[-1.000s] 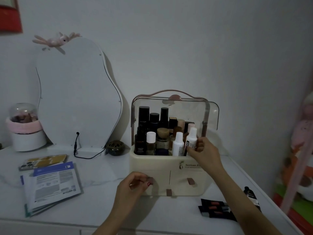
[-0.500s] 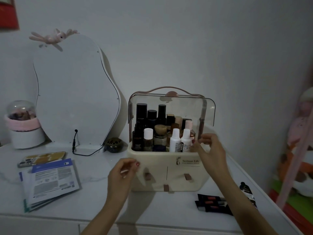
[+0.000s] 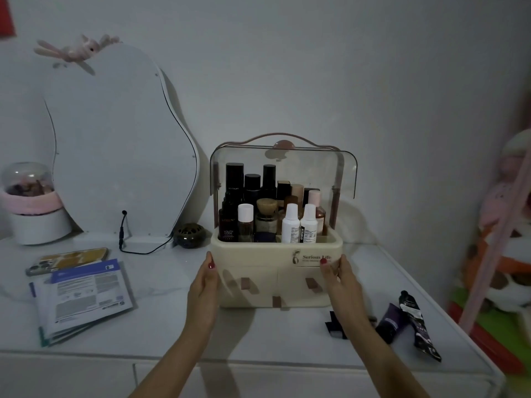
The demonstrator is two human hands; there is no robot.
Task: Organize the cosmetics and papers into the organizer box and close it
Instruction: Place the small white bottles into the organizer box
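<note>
- Here, the cream organizer box [image 3: 275,271] at frame centre is held between both hands: the left hand [image 3: 203,285] lies against its left side, the right hand [image 3: 339,280] against its right, thumbs on the front.
- Papers [image 3: 83,297] are seen at lower left, dark tubes [image 3: 408,323] at lower right.
- Bottles [image 3: 298,225] are stood inside; the clear lid [image 3: 342,173] is raised.
- A mirror [image 3: 115,139] is propped behind.

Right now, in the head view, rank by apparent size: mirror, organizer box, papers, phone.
1. mirror
2. organizer box, clear lid included
3. papers
4. phone, partly under the papers, so its full size is uncertain
</note>
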